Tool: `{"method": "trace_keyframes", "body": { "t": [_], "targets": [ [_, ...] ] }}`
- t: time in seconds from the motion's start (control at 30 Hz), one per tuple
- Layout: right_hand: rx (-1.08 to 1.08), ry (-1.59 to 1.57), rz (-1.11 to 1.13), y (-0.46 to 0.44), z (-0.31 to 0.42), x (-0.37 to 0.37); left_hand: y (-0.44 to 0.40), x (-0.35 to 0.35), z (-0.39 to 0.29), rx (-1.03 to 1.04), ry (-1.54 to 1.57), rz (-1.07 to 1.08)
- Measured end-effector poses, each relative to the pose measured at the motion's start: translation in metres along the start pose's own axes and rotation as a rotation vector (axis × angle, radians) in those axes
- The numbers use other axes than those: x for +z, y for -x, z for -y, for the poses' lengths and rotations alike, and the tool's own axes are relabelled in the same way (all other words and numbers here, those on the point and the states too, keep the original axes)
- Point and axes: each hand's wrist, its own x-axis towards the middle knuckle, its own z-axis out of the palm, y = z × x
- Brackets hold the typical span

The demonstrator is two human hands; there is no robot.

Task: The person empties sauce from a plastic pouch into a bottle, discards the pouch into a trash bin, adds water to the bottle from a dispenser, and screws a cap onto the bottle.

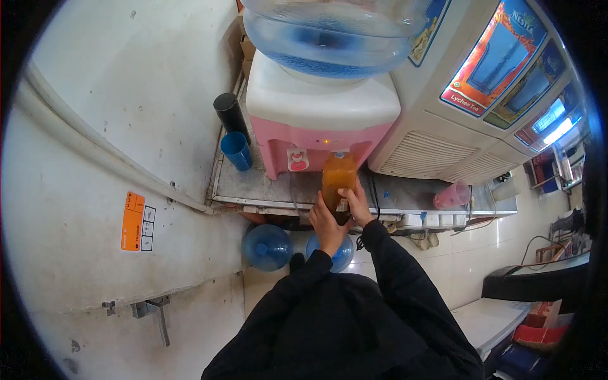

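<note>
Both my hands hold an amber bottle (pixel 339 174) with a squarish body, tilted with its upper end at the front of a pink and white water dispenser (pixel 323 101). My left hand (pixel 327 227) wraps the lower left side of the bottle. Along its right side is my right hand (pixel 357 204), its thumb laid across the front. The bottle's upper end meets the dispenser's blue tap (pixel 340 154); whether they touch I cannot tell. A red and white tap (pixel 297 160) is to the left. On top stands a large clear water jug (pixel 332 38).
A blue cup (pixel 236 151) and a black tumbler (pixel 229 112) stand left of the dispenser. A pink cup (pixel 451 195) lies on the metal counter (pixel 405 192) at right, near a beige drinks machine (pixel 437 133). Blue water jugs (pixel 267 247) are on the floor below.
</note>
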Motion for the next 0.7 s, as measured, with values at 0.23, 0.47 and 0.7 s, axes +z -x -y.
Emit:
{"method": "trace_keyframes", "body": {
  "t": [0.23, 0.47, 0.7],
  "targets": [
    [-0.004, 0.024, -0.006, -0.003, -0.007, -0.003, 0.0, -0.001, 0.0, 0.007, 0.014, 0.0],
    [-0.003, -0.015, -0.008, -0.001, 0.0, 0.001, 0.0, -0.002, -0.001, -0.015, 0.03, 0.016],
    [-0.025, -0.022, 0.0, 0.0, 0.004, 0.003, -0.001, -0.003, -0.002, 0.006, 0.018, -0.009]
  ]
}}
